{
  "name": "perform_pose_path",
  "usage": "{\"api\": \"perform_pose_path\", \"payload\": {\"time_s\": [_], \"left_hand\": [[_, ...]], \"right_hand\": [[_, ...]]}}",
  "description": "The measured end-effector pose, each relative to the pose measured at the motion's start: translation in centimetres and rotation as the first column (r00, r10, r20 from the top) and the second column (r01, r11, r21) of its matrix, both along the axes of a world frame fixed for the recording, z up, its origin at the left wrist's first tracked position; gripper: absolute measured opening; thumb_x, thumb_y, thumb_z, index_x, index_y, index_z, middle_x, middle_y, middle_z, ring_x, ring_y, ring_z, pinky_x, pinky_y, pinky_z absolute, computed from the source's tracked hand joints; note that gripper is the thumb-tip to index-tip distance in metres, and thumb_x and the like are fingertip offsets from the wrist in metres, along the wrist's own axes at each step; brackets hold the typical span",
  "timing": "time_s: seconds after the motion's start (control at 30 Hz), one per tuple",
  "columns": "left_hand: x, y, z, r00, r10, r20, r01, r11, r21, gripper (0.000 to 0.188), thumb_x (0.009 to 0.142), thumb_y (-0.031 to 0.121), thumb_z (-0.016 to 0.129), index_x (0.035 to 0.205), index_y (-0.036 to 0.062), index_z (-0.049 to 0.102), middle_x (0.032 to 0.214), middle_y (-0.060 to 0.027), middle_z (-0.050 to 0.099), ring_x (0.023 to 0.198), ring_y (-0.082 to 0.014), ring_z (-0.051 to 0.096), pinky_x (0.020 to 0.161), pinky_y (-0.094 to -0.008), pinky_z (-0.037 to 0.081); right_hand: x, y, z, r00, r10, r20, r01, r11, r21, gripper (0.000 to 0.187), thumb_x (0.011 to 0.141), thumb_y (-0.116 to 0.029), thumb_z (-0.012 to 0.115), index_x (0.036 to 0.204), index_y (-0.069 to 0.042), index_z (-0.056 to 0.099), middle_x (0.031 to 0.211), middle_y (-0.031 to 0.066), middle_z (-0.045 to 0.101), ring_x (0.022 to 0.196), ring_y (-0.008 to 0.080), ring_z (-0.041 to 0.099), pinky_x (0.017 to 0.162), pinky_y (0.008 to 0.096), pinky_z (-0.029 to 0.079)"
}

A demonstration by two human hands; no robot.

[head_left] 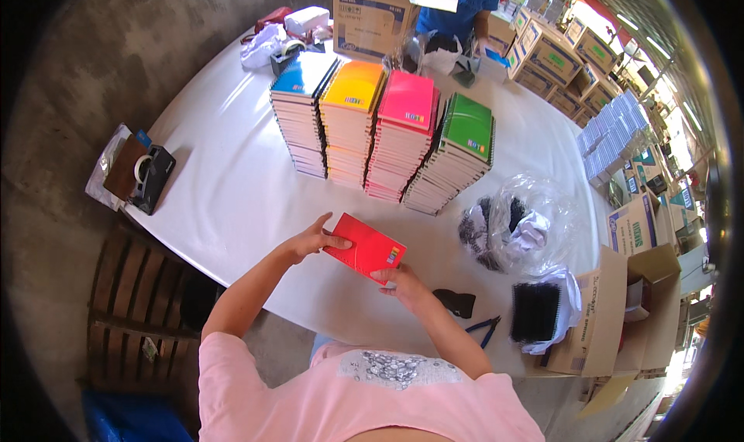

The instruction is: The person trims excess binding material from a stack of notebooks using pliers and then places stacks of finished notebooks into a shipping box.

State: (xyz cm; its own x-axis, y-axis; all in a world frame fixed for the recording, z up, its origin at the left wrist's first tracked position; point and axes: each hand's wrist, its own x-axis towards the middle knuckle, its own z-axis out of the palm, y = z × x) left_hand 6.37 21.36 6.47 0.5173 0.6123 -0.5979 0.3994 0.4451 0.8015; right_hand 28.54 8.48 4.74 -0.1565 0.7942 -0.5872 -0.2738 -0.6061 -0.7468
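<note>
A red notebook (pixel 363 244) is held level over the white table between both my hands. My left hand (pixel 319 239) grips its left end, thumb on the cover. At its lower right corner, my right hand (pixel 399 279) pinches it, thumb also on top. Beyond the notebook stand tall stacks of spiral notebooks: blue (pixel 301 76), yellow (pixel 353 85), pink (pixel 406 99) and green (pixel 468 126) covers on top. Near my right forearm lie blue-handled pliers (pixel 485 329) and a small black piece (pixel 455 302).
A tape dispenser (pixel 152 178) stands at the left table edge. To the right are clear plastic bags (pixel 535 217), black binding coils (pixel 535 312) and an opened carton (pixel 593 310). Across the table, a person in blue (pixel 461 8) stands beside a cardboard box (pixel 368 27).
</note>
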Motion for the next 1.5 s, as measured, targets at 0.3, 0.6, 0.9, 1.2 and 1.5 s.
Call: {"api": "perform_pose_path", "payload": {"time_s": [0.3, 0.6, 0.9, 1.2, 1.5], "left_hand": [[1.2, 0.4, 0.1, 0.979, 0.103, -0.178, -0.108, 0.994, -0.019, 0.131, 0.057, 0.052, 0.080, 0.142, 0.0274, -0.016, 0.142, -0.0197, 0.026, 0.111, -0.0416, 0.046, 0.080, -0.0518, 0.044], [0.9, 0.5, -1.5, 0.961, 0.019, -0.277, 0.146, 0.814, 0.562, 0.133, 0.056, 0.049, 0.082, 0.142, 0.0094, -0.012, 0.144, -0.0339, 0.002, 0.135, -0.0463, -0.003, 0.108, -0.0502, 0.019], [5.8, -4.0, 4.8, 0.866, 0.198, -0.459, 0.343, 0.431, 0.834, 0.109, 0.063, 0.025, 0.080, 0.145, 0.0192, 0.007, 0.148, -0.0225, -0.010, 0.134, -0.0493, -0.003, 0.093, -0.0744, 0.013], [20.6, -10.7, 15.4, 0.931, -0.319, 0.177, -0.248, -0.198, 0.948, 0.079, 0.075, 0.023, 0.073, 0.137, 0.0061, 0.027, 0.146, -0.0205, 0.017, 0.135, -0.0379, 0.016, 0.107, -0.0505, 0.021], [37.7, -25.7, 26.2, 0.266, -0.929, 0.258, -0.429, 0.126, 0.894, 0.028, 0.071, 0.011, 0.072, 0.095, 0.0013, 0.062, 0.098, -0.0185, 0.060, 0.086, -0.0295, 0.062, 0.074, -0.0347, 0.051]], "right_hand": [[1.3, 1.8, -1.0, 0.994, -0.102, -0.029, 0.095, 0.982, -0.165, 0.048, 0.061, -0.042, 0.078, 0.096, -0.014, 0.064, 0.093, 0.0014, 0.058, 0.087, 0.0149, 0.051, 0.080, 0.0367, 0.036], [-2.1, 1.3, -1.4, 0.980, -0.170, 0.106, 0.153, 0.976, 0.153, 0.074, 0.067, -0.042, 0.076, 0.122, 0.000, 0.050, 0.113, 0.0161, 0.058, 0.105, 0.0231, 0.054, 0.089, 0.0340, 0.041], [3.2, -10.5, 6.2, 0.874, -0.370, 0.315, 0.190, 0.857, 0.479, 0.076, 0.083, -0.028, 0.065, 0.141, -0.002, 0.023, 0.138, 0.0180, 0.038, 0.121, 0.0259, 0.045, 0.098, 0.0345, 0.037], [9.8, -24.9, 16.0, 0.761, -0.131, 0.636, -0.287, 0.810, 0.511, 0.064, 0.082, -0.029, 0.065, 0.135, -0.006, 0.038, 0.131, 0.0180, 0.046, 0.115, 0.0318, 0.049, 0.098, 0.0373, 0.038], [23.6, -44.8, 23.4, -0.459, -0.603, 0.653, 0.135, 0.679, 0.722, 0.083, 0.061, -0.027, 0.082, 0.134, -0.017, 0.044, 0.140, 0.0116, 0.037, 0.129, 0.0285, 0.036, 0.103, 0.0441, 0.033]]}}
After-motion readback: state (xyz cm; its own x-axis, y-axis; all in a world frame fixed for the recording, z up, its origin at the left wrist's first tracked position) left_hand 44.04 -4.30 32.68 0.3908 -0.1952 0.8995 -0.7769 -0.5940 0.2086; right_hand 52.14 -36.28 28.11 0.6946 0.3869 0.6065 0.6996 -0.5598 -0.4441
